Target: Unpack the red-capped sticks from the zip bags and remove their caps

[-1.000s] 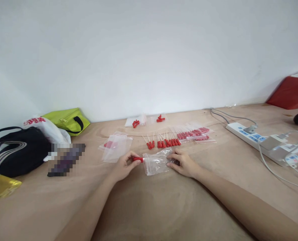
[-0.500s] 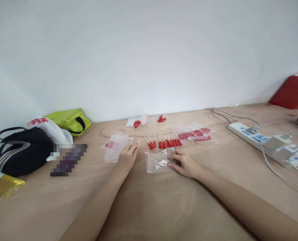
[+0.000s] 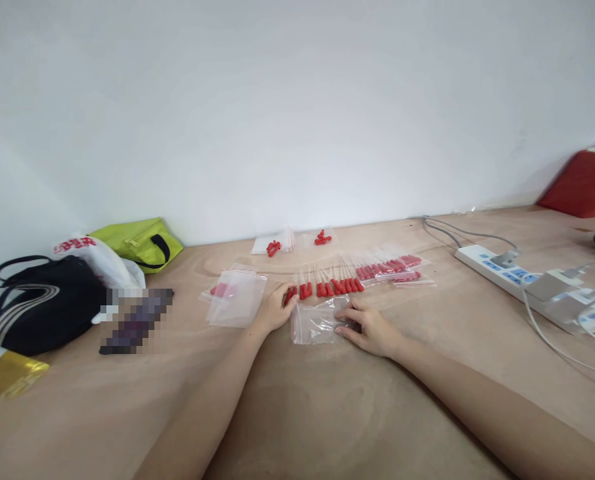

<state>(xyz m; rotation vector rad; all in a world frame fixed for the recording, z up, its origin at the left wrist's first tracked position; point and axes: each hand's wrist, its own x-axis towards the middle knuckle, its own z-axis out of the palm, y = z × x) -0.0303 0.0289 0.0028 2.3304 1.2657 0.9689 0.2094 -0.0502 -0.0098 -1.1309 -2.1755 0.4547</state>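
My left hand (image 3: pixel 276 309) reaches to the left end of a row of red-bulbed droppers (image 3: pixel 333 287) on the wooden table (image 3: pixel 327 413). Its fingers are curled around one red-bulbed dropper (image 3: pixel 291 294). My right hand (image 3: pixel 370 327) rests on the right edge of a small clear zip bag (image 3: pixel 313 325), fingers pinching it against the table. The bag lies flat between my two hands, just in front of the row.
Empty clear bags (image 3: pixel 235 297) are stacked at the left, and filled dropper bags (image 3: pixel 390 265) lie at the right of the row. Small bags of red caps (image 3: pixel 272 244) sit near the wall. Handbags (image 3: pixel 37 300) stand far left, a power strip (image 3: pixel 497 270) with cables right.
My left hand drew away from the bag's mouth with a red-bulbed dropper, swung left toward the empty bags, then moved right to the row's left end. The right hand stayed on the bag.
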